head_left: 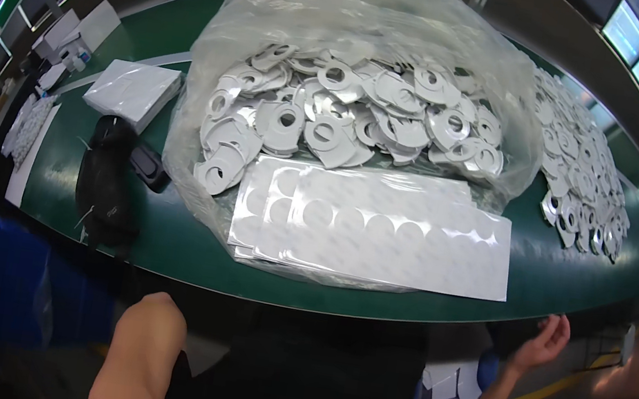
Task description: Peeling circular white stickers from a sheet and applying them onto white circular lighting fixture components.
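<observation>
Beside the green table (564,277), the right grip (542,345) hangs loosely half-curled.

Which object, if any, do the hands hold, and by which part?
The right hand holds nothing visible; the left hand is unseen, so I cannot tell.

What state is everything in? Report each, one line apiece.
Plastic bag: open, parts spilling out
White ring parts in the bag: heaped loose
Right-hand pile of ring parts: loose
White sheets with circles: overlapping, stacked unevenly
White pack: lying flat
Right hand: fingers loosely curled, nothing visibly held
Left hand: can't be made out
</observation>
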Available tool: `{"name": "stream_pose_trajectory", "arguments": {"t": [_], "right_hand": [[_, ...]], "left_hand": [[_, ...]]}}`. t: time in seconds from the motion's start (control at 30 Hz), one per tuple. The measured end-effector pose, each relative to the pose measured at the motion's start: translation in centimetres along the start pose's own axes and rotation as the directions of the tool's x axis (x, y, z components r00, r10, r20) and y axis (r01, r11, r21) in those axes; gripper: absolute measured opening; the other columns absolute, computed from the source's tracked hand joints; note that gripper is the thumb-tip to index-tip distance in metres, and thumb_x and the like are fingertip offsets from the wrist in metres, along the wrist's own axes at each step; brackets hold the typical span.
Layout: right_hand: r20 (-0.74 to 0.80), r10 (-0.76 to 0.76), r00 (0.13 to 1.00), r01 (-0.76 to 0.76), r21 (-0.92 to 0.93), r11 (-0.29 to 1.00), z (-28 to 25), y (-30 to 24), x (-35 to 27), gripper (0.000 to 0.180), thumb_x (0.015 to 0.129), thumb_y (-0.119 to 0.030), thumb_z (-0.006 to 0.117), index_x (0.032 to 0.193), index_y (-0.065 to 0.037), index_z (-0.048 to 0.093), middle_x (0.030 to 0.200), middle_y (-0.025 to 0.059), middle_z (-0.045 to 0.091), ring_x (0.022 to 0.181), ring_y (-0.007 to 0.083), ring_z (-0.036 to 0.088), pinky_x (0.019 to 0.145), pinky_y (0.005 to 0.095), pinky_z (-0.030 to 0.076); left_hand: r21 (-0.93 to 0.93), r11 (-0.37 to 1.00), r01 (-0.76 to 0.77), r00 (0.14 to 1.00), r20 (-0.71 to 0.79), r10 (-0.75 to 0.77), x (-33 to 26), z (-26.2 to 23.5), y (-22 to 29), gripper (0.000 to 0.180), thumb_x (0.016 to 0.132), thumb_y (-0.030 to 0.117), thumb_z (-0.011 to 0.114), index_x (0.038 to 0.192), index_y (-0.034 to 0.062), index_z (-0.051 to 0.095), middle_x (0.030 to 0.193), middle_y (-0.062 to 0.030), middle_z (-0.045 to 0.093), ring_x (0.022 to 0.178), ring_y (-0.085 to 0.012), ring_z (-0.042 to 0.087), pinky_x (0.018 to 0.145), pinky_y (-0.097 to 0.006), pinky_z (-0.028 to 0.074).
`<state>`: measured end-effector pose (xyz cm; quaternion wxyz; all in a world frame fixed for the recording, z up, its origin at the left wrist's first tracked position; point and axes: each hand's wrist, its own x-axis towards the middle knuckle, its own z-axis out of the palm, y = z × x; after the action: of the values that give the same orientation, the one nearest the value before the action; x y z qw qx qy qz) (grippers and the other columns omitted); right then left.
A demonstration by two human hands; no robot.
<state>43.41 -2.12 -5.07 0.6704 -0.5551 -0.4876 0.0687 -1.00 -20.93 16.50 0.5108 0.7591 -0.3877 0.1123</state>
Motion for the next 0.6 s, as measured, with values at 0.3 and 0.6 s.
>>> {"name": "stream_pose_trajectory", "arguments": {"t": [0.3,0.6], "right_hand": [[0.035,0.130,0.991,-0.132,0.058,0.990,0.4,-0.5,-0.4,0.017,0.094,-0.008,0.051,0.109,0.000,0.054,0.092,0.0035,0.059,0.078,0.0067,0.052,0.068,0.0194,0.042],[-0.088,0.290,0.953,-0.257,0.270,0.928,-1.2,-0.6,1.1,0.015,0.093,-0.009,0.053,0.107,-0.002,0.054,0.088,0.0043,0.059,0.075,0.0077,0.052,0.066,0.0202,0.043]], "left_hand": [[0.274,0.935,0.225,0.921,-0.372,-0.112,2.2,0.6,4.1,0.018,0.072,0.022,0.060,0.060,0.0098,0.067,0.054,-0.0051,0.057,0.056,-0.0232,0.058,0.051,-0.040,0.046],[0.306,0.911,0.276,0.961,-0.073,-0.267,3.1,-0.1,4.9,0.021,0.073,0.020,0.058,0.061,0.0046,0.066,0.055,-0.0107,0.057,0.056,-0.0287,0.058,0.052,-0.045,0.047]]}}
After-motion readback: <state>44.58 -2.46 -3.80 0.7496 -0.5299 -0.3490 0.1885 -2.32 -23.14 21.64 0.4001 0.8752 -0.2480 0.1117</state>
